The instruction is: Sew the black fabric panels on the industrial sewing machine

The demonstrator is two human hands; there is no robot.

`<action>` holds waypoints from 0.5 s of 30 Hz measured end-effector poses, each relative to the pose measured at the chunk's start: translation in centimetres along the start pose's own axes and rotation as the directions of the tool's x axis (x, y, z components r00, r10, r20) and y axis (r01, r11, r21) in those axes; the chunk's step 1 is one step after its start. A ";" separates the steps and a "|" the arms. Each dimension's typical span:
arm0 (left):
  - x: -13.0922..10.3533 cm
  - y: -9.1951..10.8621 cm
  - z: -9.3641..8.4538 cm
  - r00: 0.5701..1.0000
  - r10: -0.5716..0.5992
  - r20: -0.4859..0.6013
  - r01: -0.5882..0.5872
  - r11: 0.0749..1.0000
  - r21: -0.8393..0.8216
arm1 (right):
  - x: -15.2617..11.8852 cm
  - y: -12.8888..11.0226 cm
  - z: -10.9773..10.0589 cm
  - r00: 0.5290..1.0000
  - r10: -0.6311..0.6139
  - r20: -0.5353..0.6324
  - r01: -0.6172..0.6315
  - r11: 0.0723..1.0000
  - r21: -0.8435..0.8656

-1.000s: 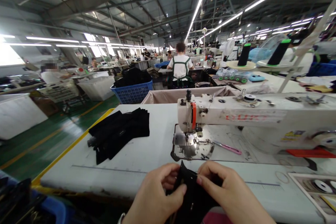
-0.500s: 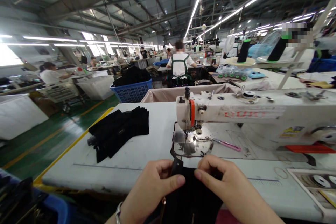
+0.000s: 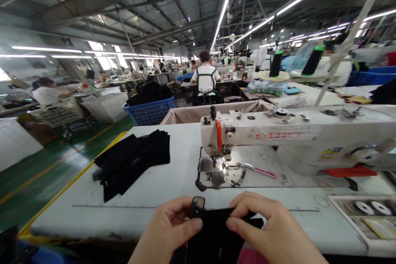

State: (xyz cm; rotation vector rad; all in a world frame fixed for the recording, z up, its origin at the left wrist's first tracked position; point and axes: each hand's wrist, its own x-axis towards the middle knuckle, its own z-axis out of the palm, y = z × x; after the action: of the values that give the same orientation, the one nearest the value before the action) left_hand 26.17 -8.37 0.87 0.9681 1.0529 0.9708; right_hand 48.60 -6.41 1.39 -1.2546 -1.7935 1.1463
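Observation:
A black fabric piece hangs between my two hands at the near edge of the sewing table. My left hand pinches its upper left corner, where a small dark tab curls upward. At the upper right edge, my right hand grips the cloth between thumb and fingers. Just beyond stands a white sewing machine, its needle and metal plate in front of my hands. Pink-handled tweezers lie beside the plate. The lower part of the fabric runs out of view.
A stack of black fabric pieces lies on the left of the white table. Bobbins sit in a tray at right. Behind the table are a pink-lined bin, a blue basket and a seated person.
The view has shifted slightly right. Both hands still hold the black fabric; its left tab now curls up and shows its lighter face, and the cloth has turned a little.

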 end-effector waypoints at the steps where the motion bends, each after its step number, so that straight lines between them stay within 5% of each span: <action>1: -0.1 -0.1 0.0 1.000 0.002 -0.018 -0.002 1.000 -0.009 | -0.2 -0.1 0.1 0.998 -0.034 -0.044 0.033 0.999 -0.007; 4: -0.3 -0.5 -0.2 0.998 0.002 -0.065 -0.003 1.000 -0.009 | -0.7 -0.3 0.3 0.983 -0.133 -0.129 0.129 0.991 -0.037; 15: -0.8 0.0 1.0 0.988 0.036 -0.150 -0.053 0.992 -0.116 | -1.2 -0.8 0.2 0.935 -0.335 -0.115 0.311 0.932 -0.186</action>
State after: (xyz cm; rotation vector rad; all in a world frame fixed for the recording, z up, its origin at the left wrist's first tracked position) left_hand 27.01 -9.28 1.24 0.8339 1.0864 1.1437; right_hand 48.56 -7.68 1.98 -1.0499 -1.9264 0.7166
